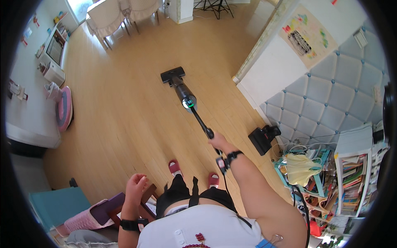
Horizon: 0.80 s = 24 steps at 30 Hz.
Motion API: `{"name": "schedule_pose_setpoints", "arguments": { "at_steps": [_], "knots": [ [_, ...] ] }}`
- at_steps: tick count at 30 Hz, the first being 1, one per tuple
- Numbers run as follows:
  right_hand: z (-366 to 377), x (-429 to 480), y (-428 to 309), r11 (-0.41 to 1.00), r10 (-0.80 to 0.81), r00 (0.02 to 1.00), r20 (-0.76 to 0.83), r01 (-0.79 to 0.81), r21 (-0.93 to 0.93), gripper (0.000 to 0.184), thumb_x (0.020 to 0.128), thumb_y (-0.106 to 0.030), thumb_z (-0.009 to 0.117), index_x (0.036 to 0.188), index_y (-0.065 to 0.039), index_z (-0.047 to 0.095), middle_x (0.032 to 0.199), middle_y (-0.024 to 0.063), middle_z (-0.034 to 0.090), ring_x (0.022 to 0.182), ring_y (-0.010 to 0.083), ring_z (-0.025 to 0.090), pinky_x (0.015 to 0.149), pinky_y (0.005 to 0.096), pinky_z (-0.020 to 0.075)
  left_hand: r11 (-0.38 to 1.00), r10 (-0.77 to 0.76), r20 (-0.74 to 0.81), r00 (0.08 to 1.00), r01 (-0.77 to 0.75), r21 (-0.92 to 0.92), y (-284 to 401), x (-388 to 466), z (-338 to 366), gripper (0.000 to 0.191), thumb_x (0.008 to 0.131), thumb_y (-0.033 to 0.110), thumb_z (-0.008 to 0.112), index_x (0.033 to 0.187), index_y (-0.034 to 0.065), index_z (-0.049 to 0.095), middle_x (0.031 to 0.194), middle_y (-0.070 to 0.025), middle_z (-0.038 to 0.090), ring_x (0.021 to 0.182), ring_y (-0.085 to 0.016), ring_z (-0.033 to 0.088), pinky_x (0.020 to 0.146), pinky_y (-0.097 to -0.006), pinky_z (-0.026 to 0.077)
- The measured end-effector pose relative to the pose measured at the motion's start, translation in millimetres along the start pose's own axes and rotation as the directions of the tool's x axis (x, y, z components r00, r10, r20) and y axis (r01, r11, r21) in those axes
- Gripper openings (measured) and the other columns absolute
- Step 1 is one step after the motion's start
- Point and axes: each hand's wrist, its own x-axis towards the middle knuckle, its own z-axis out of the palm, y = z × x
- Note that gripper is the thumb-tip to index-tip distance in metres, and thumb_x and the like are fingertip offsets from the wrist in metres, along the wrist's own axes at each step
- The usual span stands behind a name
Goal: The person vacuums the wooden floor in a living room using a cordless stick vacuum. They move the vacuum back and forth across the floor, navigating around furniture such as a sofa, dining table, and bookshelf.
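Note:
My right hand (219, 141) is closed round the handle of an upright floor cleaner (185, 94), held out in front of me. Its black floor head (172, 74) rests on the wooden floor, and a ring on the body glows green. To my left, my left hand (137, 183) hangs above a dark wooden chair (148, 198), its fingers loosely curled with no object seen in them. Black devices are strapped to both wrists. Below are my red slippers (175, 166) on the floor.
A black charging dock or base (263, 139) stands by the padded wall at right. Nearer are a cluttered teal rack (321, 186) and a white bookshelf (353, 152). Covered dining chairs (107, 18) stand ahead; a pink oval mat (65, 108) lies left. A wall corner (236, 79) juts in.

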Motion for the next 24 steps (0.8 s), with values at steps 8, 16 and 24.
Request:
{"name": "schedule_pose_setpoints", "arguments": {
  "at_steps": [8, 16, 24],
  "knots": [
    [-33, -27, 6, 0.995, -0.096, 0.995, 0.013, 0.096, 0.025, 0.017, 0.063, -0.016, 0.061, 0.074, -0.004, 0.057, 0.072, 0.0190, 0.060, 0.068, 0.0348, 0.059, 0.060, 0.0405, 0.0464, 0.990, 0.009, -0.023, 1.000, -0.012, -0.139, -3, -29, 52, 0.014, 0.087, 0.018, 0.051, 0.091, 0.0054, 0.055, 0.078, -0.0035, 0.059, 0.064, -0.009, 0.053, 0.058, -0.0201, 0.041],
    [-122, -239, 87, 0.800, -0.125, 0.988, 0.089, 0.047, 0.599, 0.025, 0.062, -0.017, 0.070, 0.076, -0.001, 0.057, 0.063, 0.0084, 0.056, 0.062, 0.0146, 0.054, 0.059, 0.0289, 0.0428, 0.981, -0.064, 0.354, 0.933, 0.125, -0.150, 5, -9, 184, 0.018, 0.086, 0.018, 0.052, 0.072, 0.0073, 0.048, 0.055, 0.0020, 0.042, 0.045, -0.007, 0.037, 0.042, -0.0208, 0.030],
    [-160, -423, 112, 0.743, 0.335, 0.927, 0.168, -0.369, 0.558, 0.017, 0.068, -0.014, 0.067, 0.076, -0.001, 0.058, 0.062, 0.0056, 0.057, 0.053, 0.0111, 0.053, 0.051, 0.0258, 0.0430, 0.965, -0.148, 0.644, 0.751, 0.252, -0.071, 7, -28, 323, 0.021, 0.087, 0.019, 0.053, 0.070, 0.0123, 0.043, 0.053, 0.0065, 0.033, 0.041, -0.004, 0.028, 0.038, -0.0192, 0.021]
  ]
}}
